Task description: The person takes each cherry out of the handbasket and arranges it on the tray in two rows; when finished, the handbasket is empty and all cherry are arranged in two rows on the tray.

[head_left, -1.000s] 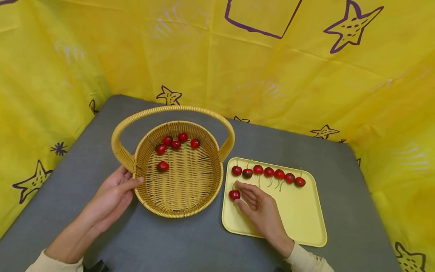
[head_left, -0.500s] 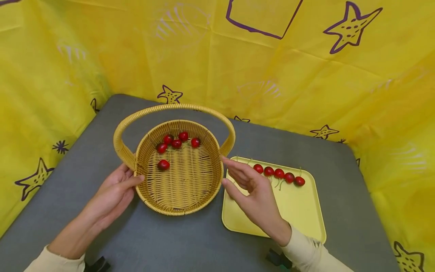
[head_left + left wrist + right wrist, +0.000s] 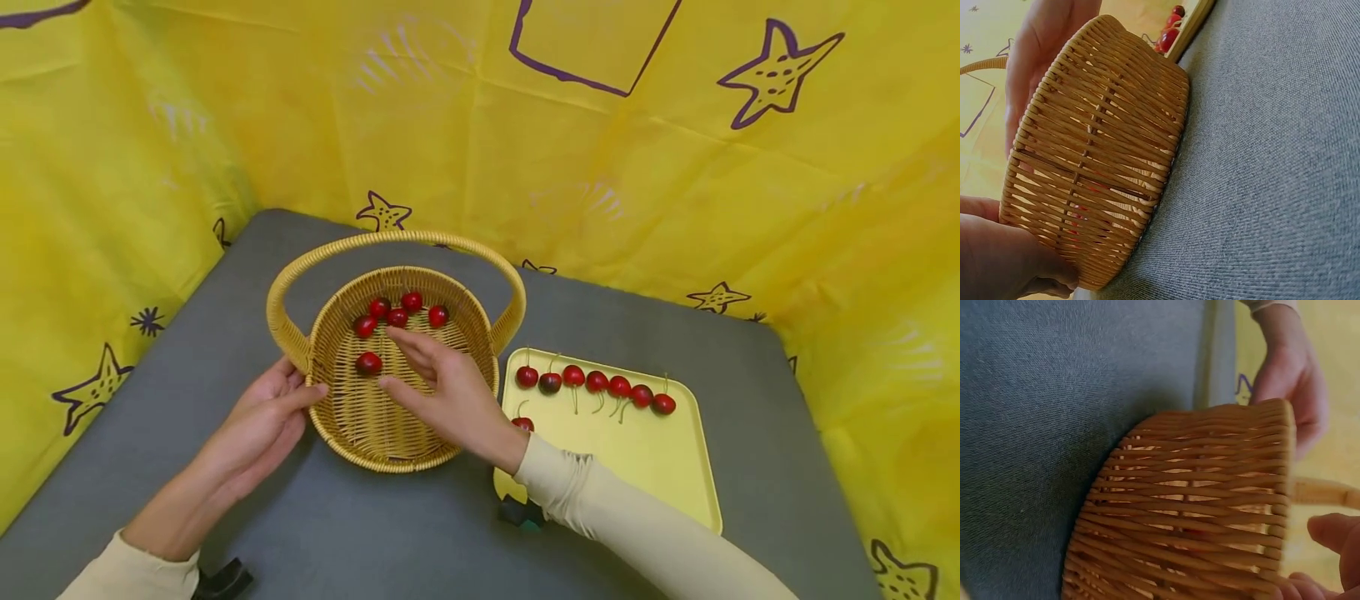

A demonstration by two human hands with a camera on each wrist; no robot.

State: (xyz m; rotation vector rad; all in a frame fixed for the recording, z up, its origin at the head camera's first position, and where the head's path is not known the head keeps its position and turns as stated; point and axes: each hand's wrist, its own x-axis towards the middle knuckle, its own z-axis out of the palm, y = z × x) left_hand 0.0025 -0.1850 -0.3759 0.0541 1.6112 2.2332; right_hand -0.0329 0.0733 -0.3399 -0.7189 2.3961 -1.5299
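A round woven basket [image 3: 367, 421] with an arched handle stands at the middle of the table, several red cherries [image 3: 368, 363] inside it, mostly toward its far side. My left hand [image 3: 258, 417] grips its left rim, thumb over the edge; the left wrist view shows the fingers [image 3: 1004, 256] against the woven wall [image 3: 1097, 137]. My right hand [image 3: 457, 392] reaches over the basket's opening, thumb and fingers apart with nothing between them. Its fingertips are close to the cherries. In the right wrist view, its thumb [image 3: 1332, 531] shows beside the basket rim.
A pale yellow tray [image 3: 637, 467] lies right of the basket. Along its far edge runs a row of stemmed cherries [image 3: 573, 375], and a single cherry [image 3: 522, 425] sits near its left edge, partly behind my right wrist. A yellow patterned cloth [image 3: 600, 167] hangs behind the grey table [image 3: 375, 533].
My right hand has let go of the single cherry on the tray and moved left, over the basket. The left hand keeps its grip on the rim.
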